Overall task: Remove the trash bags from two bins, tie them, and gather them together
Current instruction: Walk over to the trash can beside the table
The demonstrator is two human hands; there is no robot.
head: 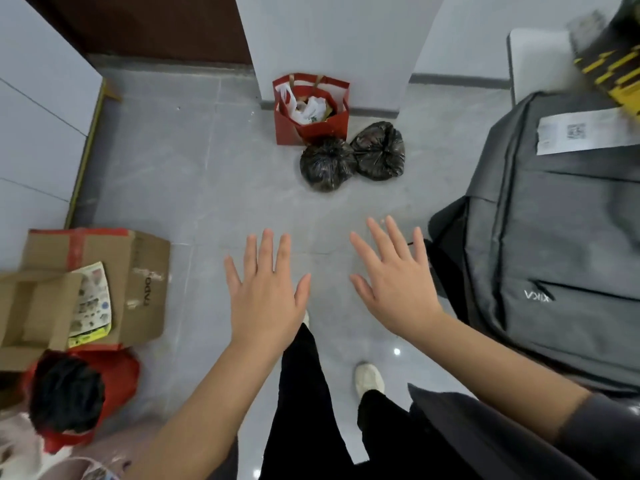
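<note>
Two tied black trash bags sit side by side on the grey floor, touching each other: one (327,164) nearer me, the other (379,150) to its right. Both lean against a red paper bag (332,124). My left hand (266,289) and my right hand (394,275) are stretched out flat over the floor, fingers spread, holding nothing, well short of the bags.
The red paper bag holds white crumpled plastic and stands against a white pillar (332,43). A grey backpack (561,244) fills the right side. An open cardboard box (93,289) and a red bag with dark contents (69,396) lie at the left. My legs and white shoe (369,379) are below.
</note>
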